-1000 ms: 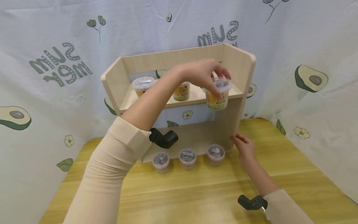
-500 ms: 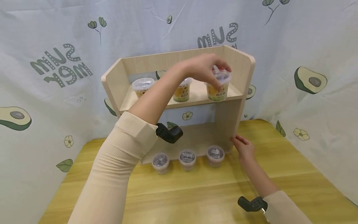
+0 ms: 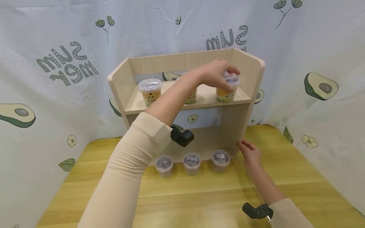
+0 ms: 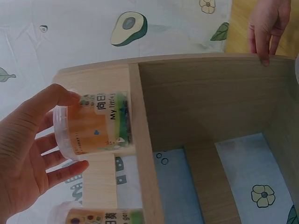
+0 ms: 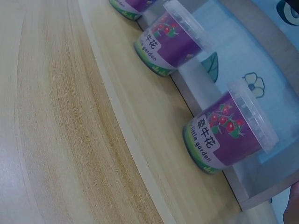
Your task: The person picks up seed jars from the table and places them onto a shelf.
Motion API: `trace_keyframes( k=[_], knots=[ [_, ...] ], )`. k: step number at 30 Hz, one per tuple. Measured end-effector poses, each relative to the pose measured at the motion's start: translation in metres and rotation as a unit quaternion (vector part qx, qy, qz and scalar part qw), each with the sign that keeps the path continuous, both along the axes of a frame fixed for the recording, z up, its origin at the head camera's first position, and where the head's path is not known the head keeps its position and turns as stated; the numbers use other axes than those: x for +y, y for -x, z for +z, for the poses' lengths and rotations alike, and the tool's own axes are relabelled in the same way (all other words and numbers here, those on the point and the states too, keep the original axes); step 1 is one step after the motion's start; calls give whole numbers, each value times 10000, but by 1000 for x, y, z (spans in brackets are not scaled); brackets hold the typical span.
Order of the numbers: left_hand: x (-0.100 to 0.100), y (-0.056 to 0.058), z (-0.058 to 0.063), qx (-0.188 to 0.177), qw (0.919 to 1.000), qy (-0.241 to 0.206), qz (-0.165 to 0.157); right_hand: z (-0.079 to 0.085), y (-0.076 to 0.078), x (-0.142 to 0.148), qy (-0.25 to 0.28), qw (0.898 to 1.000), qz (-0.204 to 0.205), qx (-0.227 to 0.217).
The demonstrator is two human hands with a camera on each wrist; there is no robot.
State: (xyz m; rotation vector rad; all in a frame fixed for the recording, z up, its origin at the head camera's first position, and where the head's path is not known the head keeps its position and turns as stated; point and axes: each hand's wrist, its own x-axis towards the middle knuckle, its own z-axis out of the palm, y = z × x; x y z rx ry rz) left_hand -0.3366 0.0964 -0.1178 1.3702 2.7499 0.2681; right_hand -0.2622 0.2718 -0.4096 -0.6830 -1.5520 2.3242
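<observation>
My left hand (image 3: 218, 76) holds a clear-lidded plastic cup with a yellow-orange label (image 3: 226, 96) at the right end of the upper shelf. In the left wrist view its thumb lies on the cup's side and the other fingers spread around the lid. Two similar cups stand further left on that shelf, a left one (image 3: 151, 95) and a middle one (image 3: 191, 97) partly behind my forearm. Low down, my right hand (image 3: 251, 155) grips the front edge of the right side panel of the wooden shelf unit (image 3: 247, 77).
Three smaller lidded cups with purple labels stand in a row along the shelf's lower front: a left cup (image 3: 164, 166), a middle cup (image 3: 192, 163) and a right cup (image 3: 220, 161). A wood-grain table (image 3: 196, 202) lies underneath. Patterned cloth (image 3: 322, 120) hangs behind and at the sides.
My left hand has lifted the orange-labelled cup from in front of the upper shelf's edge and set it back onto the shelf. My right hand stays at the side panel.
</observation>
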Motion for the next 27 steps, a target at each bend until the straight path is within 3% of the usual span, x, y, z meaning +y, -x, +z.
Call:
trace_keyframes(
  k=[14,27],
  knots=[
    [-4,7,-10,106,9996,-227,104,2,3,-3,64,10000,-42,51],
    [-5,8,-15,459,9988,-96,-116,0,0,-1,101,9999,-120,11]
  ],
)
